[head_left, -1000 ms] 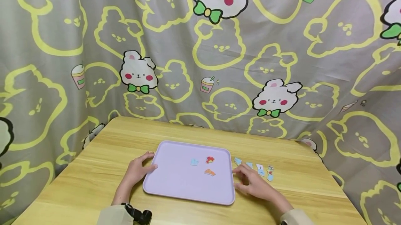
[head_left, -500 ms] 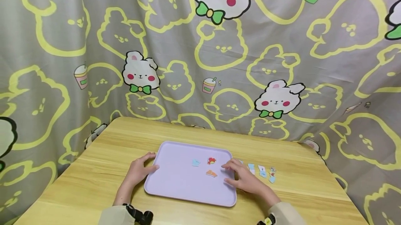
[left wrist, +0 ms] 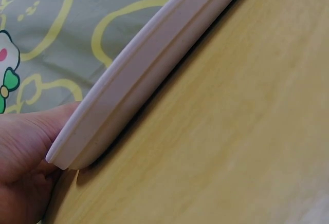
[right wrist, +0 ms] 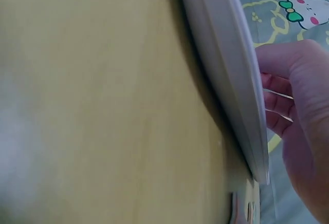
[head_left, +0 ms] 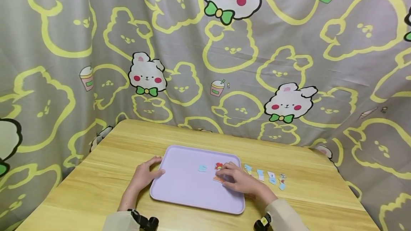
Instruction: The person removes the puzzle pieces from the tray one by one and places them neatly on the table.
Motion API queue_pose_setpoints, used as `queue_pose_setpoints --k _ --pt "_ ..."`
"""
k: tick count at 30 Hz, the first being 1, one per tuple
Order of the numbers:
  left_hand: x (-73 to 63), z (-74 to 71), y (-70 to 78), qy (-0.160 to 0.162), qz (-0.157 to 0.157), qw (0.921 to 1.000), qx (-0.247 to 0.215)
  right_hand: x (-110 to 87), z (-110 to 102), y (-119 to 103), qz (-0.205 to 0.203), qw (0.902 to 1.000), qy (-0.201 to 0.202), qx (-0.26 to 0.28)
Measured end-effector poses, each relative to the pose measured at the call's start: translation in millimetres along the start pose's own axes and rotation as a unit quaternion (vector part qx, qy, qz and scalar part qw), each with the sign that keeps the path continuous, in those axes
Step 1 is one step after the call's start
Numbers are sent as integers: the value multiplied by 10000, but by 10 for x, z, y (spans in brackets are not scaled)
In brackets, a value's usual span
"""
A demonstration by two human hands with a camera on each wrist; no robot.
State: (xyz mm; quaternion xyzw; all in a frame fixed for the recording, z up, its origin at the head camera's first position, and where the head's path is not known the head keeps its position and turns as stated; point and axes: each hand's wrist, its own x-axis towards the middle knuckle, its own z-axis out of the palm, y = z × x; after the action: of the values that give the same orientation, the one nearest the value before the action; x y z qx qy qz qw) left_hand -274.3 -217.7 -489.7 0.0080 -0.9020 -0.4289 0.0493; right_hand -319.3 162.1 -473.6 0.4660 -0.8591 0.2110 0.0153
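Note:
A pale purple tray (head_left: 192,191) lies on the wooden table. My left hand (head_left: 143,174) holds its left edge, thumb over the rim and the other fingers outside it. In the left wrist view the thumb passes behind the tray's raised side (left wrist: 133,75). Over the tray's right part hovers my right hand (head_left: 239,179), fingers bent, thumb apart from them. Its fingertips are at a red picture piece (head_left: 219,166) and an orange piece (head_left: 217,179), both partly covered; contact cannot be told. A light blue piece (head_left: 202,167) lies to their left.
Right of the tray, several small picture pieces (head_left: 272,177) lie in a row on the table (head_left: 135,134). A grey patterned curtain (head_left: 179,45) hangs behind the table and along both sides.
My right hand has moved left from the tray's right edge to over the red and orange pieces. My left hand stays at the left edge.

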Motion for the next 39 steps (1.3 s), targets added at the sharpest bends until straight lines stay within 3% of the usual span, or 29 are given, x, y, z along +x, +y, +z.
queue_pose_setpoints --k 6,18,24,30,39 --pt "-2 1 8 -13 -25 10000 -3 32 9 3 -30 9996 -263 -13" --pt "-4 -8 26 29 24 10000 -26 53 -18 1 -103 9992 -334 -194" --pt "-7 4 14 36 19 10000 -49 21 58 16 -236 9997 76 26" --pt "0 13 6 20 11 10000 -20 5 174 -19 -484 9954 739 361" --pt "1 7 11 -31 -9 10000 -4 38 273 -129 -325 9849 1497 802"
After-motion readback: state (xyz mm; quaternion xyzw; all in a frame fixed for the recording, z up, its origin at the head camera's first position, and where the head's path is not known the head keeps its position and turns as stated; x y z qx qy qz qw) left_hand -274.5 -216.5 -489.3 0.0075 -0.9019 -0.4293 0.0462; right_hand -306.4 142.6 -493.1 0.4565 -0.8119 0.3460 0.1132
